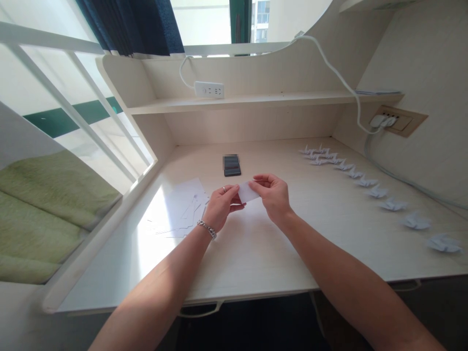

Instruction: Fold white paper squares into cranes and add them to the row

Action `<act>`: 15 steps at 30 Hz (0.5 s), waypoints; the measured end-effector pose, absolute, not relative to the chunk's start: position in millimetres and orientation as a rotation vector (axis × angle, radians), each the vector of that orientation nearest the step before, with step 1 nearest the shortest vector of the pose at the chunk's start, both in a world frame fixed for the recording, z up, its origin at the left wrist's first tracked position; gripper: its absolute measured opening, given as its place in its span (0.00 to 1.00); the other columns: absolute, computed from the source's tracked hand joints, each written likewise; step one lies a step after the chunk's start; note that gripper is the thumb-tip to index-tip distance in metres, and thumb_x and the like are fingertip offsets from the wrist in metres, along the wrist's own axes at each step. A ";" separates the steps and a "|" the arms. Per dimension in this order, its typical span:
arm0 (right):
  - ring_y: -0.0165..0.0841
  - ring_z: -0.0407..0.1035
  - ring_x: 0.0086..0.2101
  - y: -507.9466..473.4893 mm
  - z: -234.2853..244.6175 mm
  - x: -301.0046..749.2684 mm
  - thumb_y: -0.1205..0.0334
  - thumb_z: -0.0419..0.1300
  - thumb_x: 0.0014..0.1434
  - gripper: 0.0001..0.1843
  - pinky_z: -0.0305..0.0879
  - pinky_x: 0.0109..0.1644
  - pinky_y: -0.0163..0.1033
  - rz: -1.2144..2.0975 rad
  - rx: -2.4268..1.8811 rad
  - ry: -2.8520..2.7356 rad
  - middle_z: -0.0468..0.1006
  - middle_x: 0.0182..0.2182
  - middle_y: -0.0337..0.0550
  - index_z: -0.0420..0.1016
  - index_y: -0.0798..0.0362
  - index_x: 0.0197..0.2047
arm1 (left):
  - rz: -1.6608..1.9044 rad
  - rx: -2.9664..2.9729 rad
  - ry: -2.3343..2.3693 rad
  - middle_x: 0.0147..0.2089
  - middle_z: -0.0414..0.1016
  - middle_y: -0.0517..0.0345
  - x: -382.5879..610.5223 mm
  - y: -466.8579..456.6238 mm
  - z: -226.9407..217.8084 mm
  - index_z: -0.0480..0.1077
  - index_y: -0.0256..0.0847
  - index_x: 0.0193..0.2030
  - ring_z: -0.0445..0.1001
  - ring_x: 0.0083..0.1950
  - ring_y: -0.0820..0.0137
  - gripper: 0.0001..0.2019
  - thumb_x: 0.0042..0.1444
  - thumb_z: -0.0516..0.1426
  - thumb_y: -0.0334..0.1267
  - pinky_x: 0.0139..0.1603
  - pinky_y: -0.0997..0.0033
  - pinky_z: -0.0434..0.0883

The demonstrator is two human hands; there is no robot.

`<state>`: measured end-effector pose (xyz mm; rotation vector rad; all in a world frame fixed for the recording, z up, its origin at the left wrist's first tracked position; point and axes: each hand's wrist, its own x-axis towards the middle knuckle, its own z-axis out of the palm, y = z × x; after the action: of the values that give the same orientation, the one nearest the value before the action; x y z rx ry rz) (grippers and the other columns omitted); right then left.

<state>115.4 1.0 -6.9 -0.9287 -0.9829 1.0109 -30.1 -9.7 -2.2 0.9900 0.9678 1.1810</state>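
Both of my hands hold a small folded white paper (248, 191) just above the pale desk (329, 243). My left hand (220, 207), with a ring and a silver bracelet, pinches the paper's left end. My right hand (272, 195) pinches its right end between thumb and fingers. A loose stack of white paper sheets (179, 209) lies on the desk just left of my left hand.
A dark phone (231, 165) lies on the desk behind my hands. A curved row of several folded white paper cranes (376, 191) runs along the right side. A power strip (208, 89) sits on the shelf, and a cable runs to a wall socket (393, 120) at right.
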 end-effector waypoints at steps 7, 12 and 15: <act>0.35 0.73 0.31 1.8 -7.2 115.5 0.58 0.72 0.40 0.16 0.71 0.35 0.41 1.027 -0.921 -0.956 0.79 0.29 0.42 0.76 0.54 0.32 | 1.187 1.099 0.978 0.28 0.74 0.56 -29.9 -9.6 -4.8 0.71 0.35 0.30 0.75 0.30 0.71 0.18 0.48 0.65 0.50 0.32 0.70 0.75; 0.35 0.73 0.30 2.6 -7.2 116.4 0.58 0.72 0.39 0.16 0.69 0.33 0.40 1.047 -0.924 -0.950 0.79 0.28 0.43 0.76 0.54 0.32 | 1.041 1.251 1.005 0.26 0.76 0.52 -30.6 -14.5 -2.1 0.69 0.34 0.23 0.75 0.28 0.72 0.18 0.43 0.69 0.46 0.33 0.69 0.74; 0.35 0.73 0.29 2.0 -6.0 116.6 0.59 0.73 0.38 0.17 0.69 0.32 0.40 1.093 -0.926 -0.929 0.79 0.26 0.42 0.76 0.54 0.32 | 1.039 1.284 1.013 0.26 0.77 0.51 -31.6 -14.6 -2.1 0.70 0.34 0.23 0.75 0.27 0.71 0.17 0.44 0.68 0.46 0.32 0.69 0.74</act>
<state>116.6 2.0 -6.0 -0.9263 -0.9288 1.0927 -31.6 -14.6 -2.1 1.2841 1.0135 1.0388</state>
